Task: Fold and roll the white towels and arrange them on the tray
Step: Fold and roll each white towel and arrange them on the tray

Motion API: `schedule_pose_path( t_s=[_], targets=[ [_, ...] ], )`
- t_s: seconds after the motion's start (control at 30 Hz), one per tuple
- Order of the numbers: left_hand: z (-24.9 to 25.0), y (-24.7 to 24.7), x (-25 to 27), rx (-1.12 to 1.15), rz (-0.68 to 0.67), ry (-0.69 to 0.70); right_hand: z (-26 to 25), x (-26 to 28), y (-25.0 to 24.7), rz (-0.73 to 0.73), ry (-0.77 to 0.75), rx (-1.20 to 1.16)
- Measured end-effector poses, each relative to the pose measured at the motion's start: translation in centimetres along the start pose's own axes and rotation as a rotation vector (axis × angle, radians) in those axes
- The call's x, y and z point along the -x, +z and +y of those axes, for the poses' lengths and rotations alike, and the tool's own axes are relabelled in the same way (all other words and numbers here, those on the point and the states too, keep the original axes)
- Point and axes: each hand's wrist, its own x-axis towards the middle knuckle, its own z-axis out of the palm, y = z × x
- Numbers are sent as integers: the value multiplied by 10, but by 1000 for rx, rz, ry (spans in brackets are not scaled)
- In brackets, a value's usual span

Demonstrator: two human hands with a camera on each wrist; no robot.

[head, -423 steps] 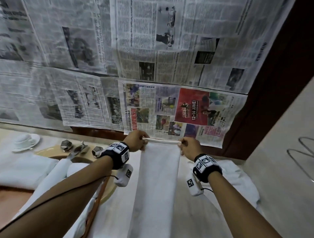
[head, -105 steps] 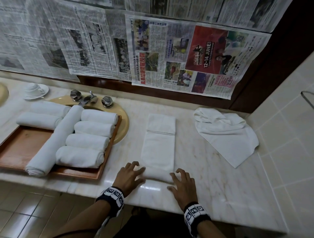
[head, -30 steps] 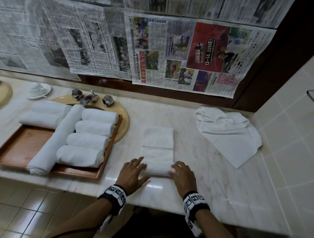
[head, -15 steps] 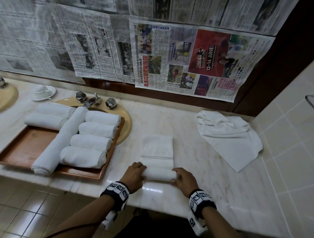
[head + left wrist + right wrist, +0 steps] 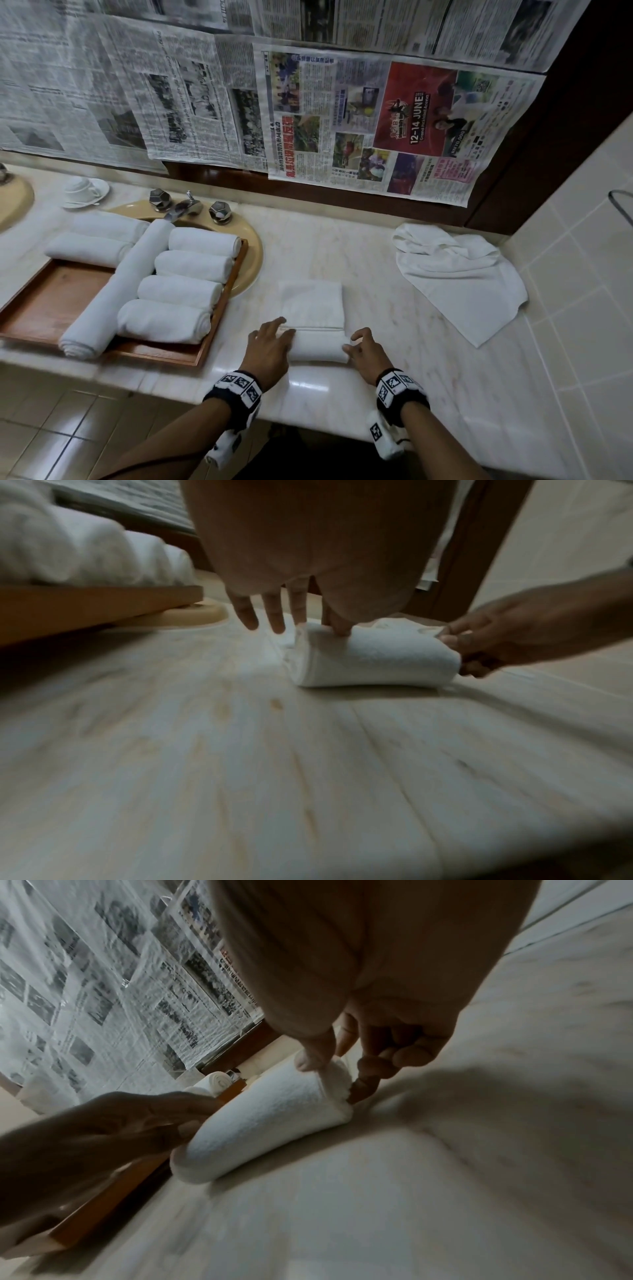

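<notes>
- Rolled further now: the towel (image 5: 317, 337) at lower centre shows a fatter roll and a shorter flat tail than a second ago.
- Left hand (image 5: 270, 346) presses with straight fingers on the roll's left end; right hand (image 5: 364, 353) pinches its right end.
- Tray (image 5: 51, 301), left of frame, holds six rolls.
- Crumpled towel (image 5: 455, 274) waits at right, so more rolling remains.

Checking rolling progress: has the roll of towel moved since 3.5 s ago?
Yes. The roll has advanced away from the counter's front edge, taking up the flat part.
</notes>
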Motion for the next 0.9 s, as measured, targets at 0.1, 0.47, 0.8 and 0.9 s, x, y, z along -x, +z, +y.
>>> schedule_pose_path(
  t_s=[0.1,0.47,0.8,0.9],
  targets=[
    [17,3,-3,-100,-106,167,-7,-7,-2,5,55,-6],
    [2,-1,-23,27,-154,287,-13,-25,-26,39,-127,188],
    [-20,-10,-16,110,-174,427,-27,-42,-11,-129,-344,534],
    [-23,-14,-18,137,-204,458,-45,-58,-28,-77,-266,352]
  ],
)
